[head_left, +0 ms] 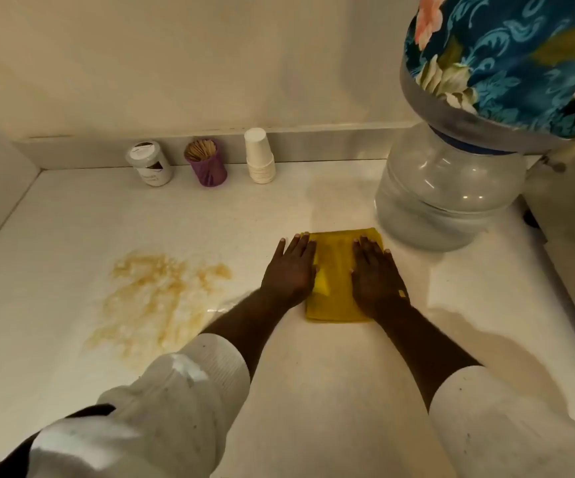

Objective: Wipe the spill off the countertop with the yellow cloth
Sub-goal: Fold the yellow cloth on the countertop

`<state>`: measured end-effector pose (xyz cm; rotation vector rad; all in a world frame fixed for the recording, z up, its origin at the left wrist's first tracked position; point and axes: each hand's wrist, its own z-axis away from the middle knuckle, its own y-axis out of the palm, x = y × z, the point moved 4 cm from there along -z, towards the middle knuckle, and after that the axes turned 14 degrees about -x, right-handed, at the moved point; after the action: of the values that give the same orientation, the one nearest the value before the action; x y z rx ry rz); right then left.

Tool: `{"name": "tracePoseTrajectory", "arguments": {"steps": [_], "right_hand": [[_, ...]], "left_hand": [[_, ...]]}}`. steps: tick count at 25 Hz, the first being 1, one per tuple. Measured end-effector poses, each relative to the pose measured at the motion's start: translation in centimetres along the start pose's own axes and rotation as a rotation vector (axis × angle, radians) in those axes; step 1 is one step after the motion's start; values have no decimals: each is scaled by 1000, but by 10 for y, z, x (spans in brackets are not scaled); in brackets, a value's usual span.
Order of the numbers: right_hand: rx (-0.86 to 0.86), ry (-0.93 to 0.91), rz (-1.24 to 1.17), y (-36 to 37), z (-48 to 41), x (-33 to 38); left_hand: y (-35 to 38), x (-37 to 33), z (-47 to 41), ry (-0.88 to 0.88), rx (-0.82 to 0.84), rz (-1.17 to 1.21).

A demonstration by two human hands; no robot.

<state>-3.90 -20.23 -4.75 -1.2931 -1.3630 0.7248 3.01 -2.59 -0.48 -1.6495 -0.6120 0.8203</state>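
A folded yellow cloth lies flat on the white countertop, right of centre. My left hand rests palm down on the cloth's left edge, partly on the counter. My right hand presses flat on the cloth's right half, fingers together and pointing away. A yellowish-brown spill spreads over the counter to the left of my left forearm, apart from the cloth.
A large water bottle under a floral cover stands just right of the cloth. Against the back wall stand a white jar, a purple holder of sticks and stacked paper cups. A side wall bounds the left.
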Motion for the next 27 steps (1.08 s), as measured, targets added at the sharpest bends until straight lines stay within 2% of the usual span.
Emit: {"name": "tracePoseTrajectory", "arguments": {"steps": [5, 8, 11, 18, 27], "right_hand": [[135, 5, 41, 12, -26, -10], [159, 10, 5, 8, -27, -7], [102, 41, 3, -1, -30, -2], [-91, 0, 31, -29, -25, 20], [-380, -120, -63, -75, -12, 110]], "left_hand": [[12, -2, -27, -22, 97, -6], [6, -2, -31, -21, 40, -41], [2, -3, -34, -28, -16, -96], [-13, 6, -17, -21, -67, -60], [-85, 53, 35, 47, -235, 37]]}}
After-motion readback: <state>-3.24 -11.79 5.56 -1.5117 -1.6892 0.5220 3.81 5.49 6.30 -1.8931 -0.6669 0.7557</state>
